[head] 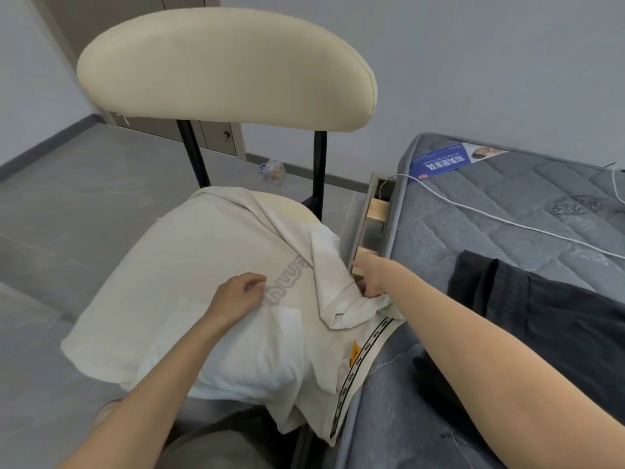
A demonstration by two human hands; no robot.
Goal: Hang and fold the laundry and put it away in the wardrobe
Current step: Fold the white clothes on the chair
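A white T-shirt [189, 282] with a grey printed word lies spread over the seat of a cream chair [226, 66]. My left hand [238, 296] rests on the middle of the shirt with its fingers loosely curled. My right hand [373, 277] grips a bunched fold of the shirt at the seat's right edge, next to the bed frame. A taped hem with an orange tag [354, 357] hangs down on the right. A dark garment [541, 309] lies on the grey mattress [473, 225].
The chair stands tight against the bed's wooden frame [363, 228]. A white cable [507, 221] runs across the mattress. A small plastic bag [272, 170] sits on the tiled floor by the wall. Brown cabinet doors [216, 137] stand behind the chair.
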